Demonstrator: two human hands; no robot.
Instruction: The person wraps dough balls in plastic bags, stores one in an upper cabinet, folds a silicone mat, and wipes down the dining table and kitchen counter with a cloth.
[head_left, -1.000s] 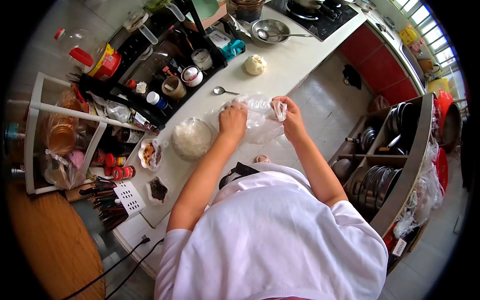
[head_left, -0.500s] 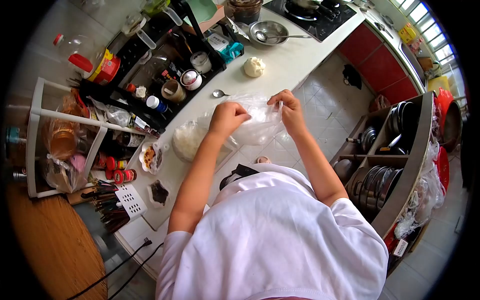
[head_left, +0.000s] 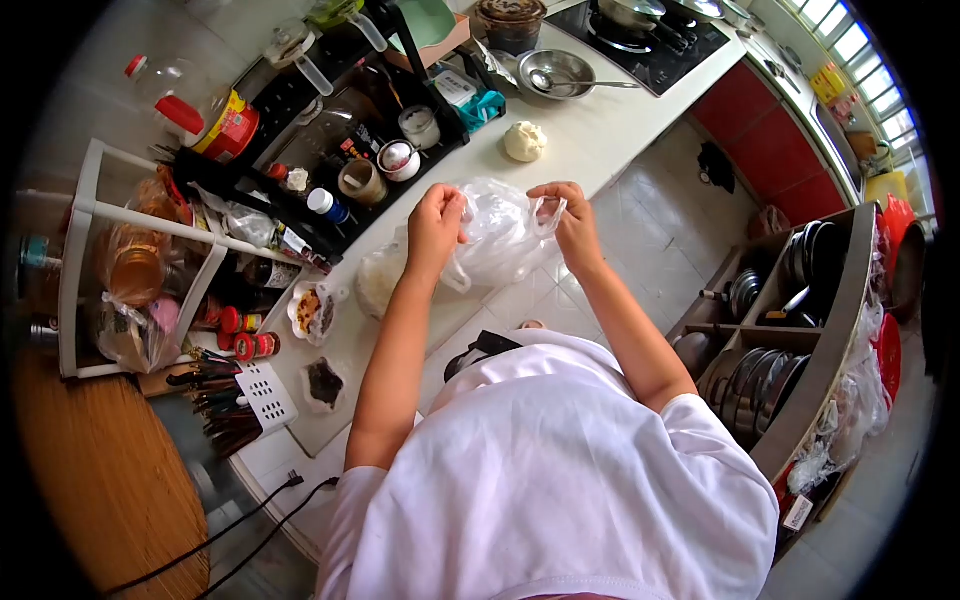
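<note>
A clear plastic bag (head_left: 505,235) is stretched between my two hands at the counter's front edge. My left hand (head_left: 437,225) pinches its left side, fingers closed. On the other side, my right hand (head_left: 565,220) grips the bag's right edge or handle. Beyond the bag, a pale lump of dough (head_left: 525,142) sits on the white counter (head_left: 590,135). Partly behind my left forearm lies another clear bag with whitish contents (head_left: 380,275). Whether the stretched bag holds anything is hard to make out.
Along the wall, a black rack (head_left: 350,140) holds jars and bottles. A metal bowl (head_left: 556,75) with a ladle stands near the stove (head_left: 640,40). Small dishes (head_left: 322,385) lie left of my arm. To the right stands a shelf of pans (head_left: 770,320).
The bag has opened out more between my hands, and its handles now show. My left hand has shifted slightly left and turned. The spoon on the counter is now hidden.
</note>
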